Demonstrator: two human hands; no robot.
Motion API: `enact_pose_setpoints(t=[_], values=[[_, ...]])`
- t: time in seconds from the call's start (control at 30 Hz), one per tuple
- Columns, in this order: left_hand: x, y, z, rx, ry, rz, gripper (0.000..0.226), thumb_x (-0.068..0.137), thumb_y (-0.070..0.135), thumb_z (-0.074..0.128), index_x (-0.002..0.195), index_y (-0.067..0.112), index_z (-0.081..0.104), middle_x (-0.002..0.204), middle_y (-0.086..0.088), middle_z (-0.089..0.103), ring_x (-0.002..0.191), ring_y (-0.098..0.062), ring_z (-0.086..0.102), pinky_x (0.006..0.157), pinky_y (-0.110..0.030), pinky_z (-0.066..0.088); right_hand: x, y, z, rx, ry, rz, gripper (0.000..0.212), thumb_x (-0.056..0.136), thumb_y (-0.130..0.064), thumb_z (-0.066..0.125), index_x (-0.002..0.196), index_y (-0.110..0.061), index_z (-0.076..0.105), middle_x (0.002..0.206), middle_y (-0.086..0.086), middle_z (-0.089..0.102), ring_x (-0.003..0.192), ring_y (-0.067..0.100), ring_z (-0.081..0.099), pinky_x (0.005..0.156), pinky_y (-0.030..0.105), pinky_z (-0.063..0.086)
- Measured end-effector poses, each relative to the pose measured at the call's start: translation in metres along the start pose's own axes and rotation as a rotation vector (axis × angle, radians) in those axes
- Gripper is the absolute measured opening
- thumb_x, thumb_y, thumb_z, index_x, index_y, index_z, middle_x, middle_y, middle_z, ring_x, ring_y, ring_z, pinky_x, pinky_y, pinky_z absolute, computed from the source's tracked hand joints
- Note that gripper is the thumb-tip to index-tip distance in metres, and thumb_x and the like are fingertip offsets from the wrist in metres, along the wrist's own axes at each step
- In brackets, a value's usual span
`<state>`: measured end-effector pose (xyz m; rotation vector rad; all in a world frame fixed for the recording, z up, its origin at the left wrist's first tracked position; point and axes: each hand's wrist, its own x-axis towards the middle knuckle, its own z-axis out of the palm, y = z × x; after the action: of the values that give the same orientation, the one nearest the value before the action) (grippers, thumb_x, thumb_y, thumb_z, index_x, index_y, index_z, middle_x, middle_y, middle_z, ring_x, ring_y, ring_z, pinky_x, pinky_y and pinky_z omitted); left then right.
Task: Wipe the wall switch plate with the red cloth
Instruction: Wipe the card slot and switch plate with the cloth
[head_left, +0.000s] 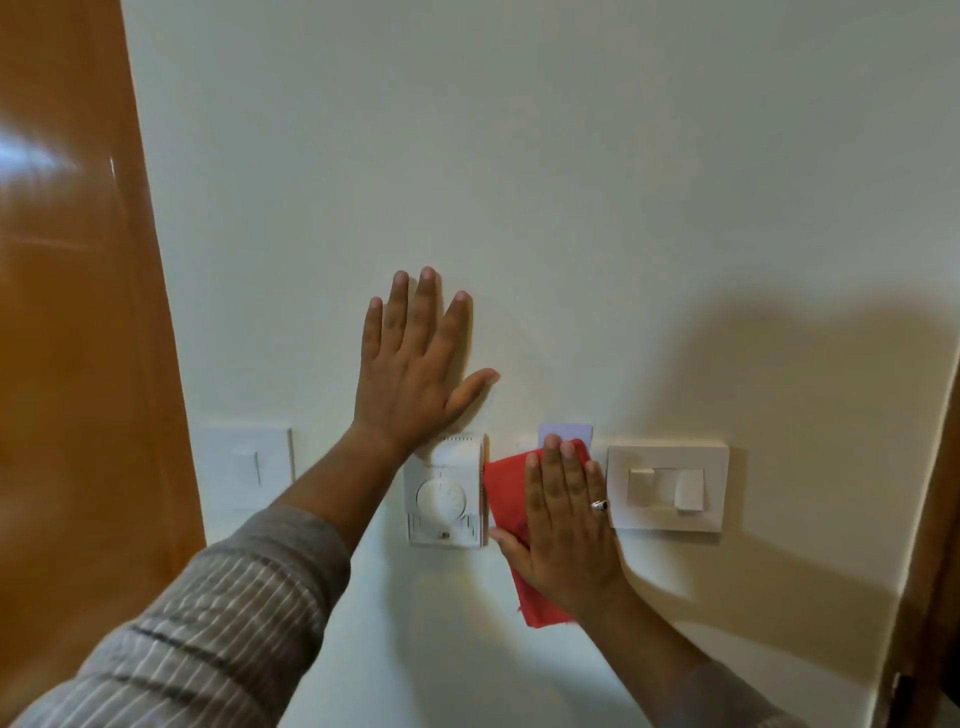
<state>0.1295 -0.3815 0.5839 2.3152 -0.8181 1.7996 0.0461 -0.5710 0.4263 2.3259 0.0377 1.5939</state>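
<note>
My right hand (566, 525) lies flat on the wall and presses the red cloth (506, 491) against it, between a dial thermostat and a white switch plate (667, 462). The cloth covers a small fitting whose pale top (565, 432) pokes out above my fingertips. The cloth's lower corner hangs below my palm. My left hand (415, 374) rests open and flat on the bare wall just above the thermostat (448, 493), holding nothing.
Another white switch plate (244, 467) is on the wall to the left. A glossy orange wooden door or panel (67, 312) fills the left side. A dark wooden edge (935, 519) borders the wall on the right.
</note>
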Motion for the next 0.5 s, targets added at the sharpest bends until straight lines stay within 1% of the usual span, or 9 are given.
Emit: enact_pose_setpoints(t=[0.07,0.17,0.23,0.27,0.33,0.47,0.5], values=[[0.012,-0.007,0.009,0.02,0.02,0.034,0.091,0.094,0.073,0.038,0.161,0.014,0.024,0.168,-0.025,0.019,0.155,-0.046,0.017,0.125,-0.06,0.012,-0.001,0.008,0.008,-0.028,0.05,-0.11,0.084,0.096,-0.061,0.045,0.154,-0.001,0.028,0.159,0.023,0.029,0.15,0.041,0.023,0.121,0.053,0.023],[0.016,-0.012,0.022,0.013,0.081,0.042,0.093,0.093,0.075,0.038,0.162,0.014,0.023,0.169,-0.024,0.017,0.156,-0.045,0.015,0.125,-0.06,0.01,-0.004,0.028,0.02,-0.091,0.074,-0.365,0.081,0.1,-0.056,0.046,0.158,-0.005,0.022,0.167,0.018,0.015,0.154,0.036,0.015,0.127,0.049,0.007],[0.016,-0.013,0.026,0.015,0.12,0.028,0.094,0.092,0.075,0.039,0.162,0.014,0.024,0.168,-0.023,0.018,0.156,-0.043,0.015,0.125,-0.06,0.01,-0.001,0.039,0.023,-0.119,0.104,-0.486,0.08,0.1,-0.055,0.047,0.159,-0.007,0.021,0.168,0.017,0.011,0.155,0.034,0.014,0.127,0.048,0.004],[0.013,-0.012,0.026,0.016,0.12,0.005,0.095,0.092,0.076,0.039,0.161,0.013,0.024,0.168,-0.024,0.019,0.156,-0.043,0.015,0.125,-0.06,0.01,-0.003,0.041,0.023,-0.112,0.114,-0.495,0.081,0.1,-0.055,0.048,0.159,-0.007,0.021,0.168,0.017,0.01,0.155,0.033,0.015,0.127,0.048,0.005],[0.011,-0.01,0.023,0.01,0.115,-0.061,0.097,0.091,0.076,0.039,0.161,0.01,0.024,0.167,-0.026,0.02,0.155,-0.046,0.017,0.124,-0.061,0.011,-0.004,0.039,0.022,-0.103,0.135,-0.445,0.084,0.099,-0.057,0.048,0.159,-0.006,0.02,0.168,0.017,0.01,0.155,0.033,0.015,0.127,0.047,0.007],[0.01,-0.005,0.023,-0.011,0.11,-0.112,0.1,0.091,0.077,0.038,0.161,0.008,0.022,0.168,-0.026,0.017,0.156,-0.039,0.007,0.125,-0.06,0.009,0.0,0.016,0.023,-0.054,0.1,-0.209,0.086,0.099,-0.061,0.042,0.159,-0.004,0.018,0.167,0.018,0.013,0.155,0.036,0.013,0.127,0.048,0.005],[0.01,-0.004,0.024,-0.017,0.111,-0.127,0.1,0.091,0.078,0.037,0.161,0.008,0.021,0.168,-0.025,0.016,0.157,-0.04,0.007,0.125,-0.06,0.008,0.002,0.009,0.025,-0.052,0.102,-0.156,0.085,0.1,-0.061,0.04,0.159,-0.003,0.018,0.167,0.018,0.014,0.155,0.036,0.013,0.127,0.048,0.004]])
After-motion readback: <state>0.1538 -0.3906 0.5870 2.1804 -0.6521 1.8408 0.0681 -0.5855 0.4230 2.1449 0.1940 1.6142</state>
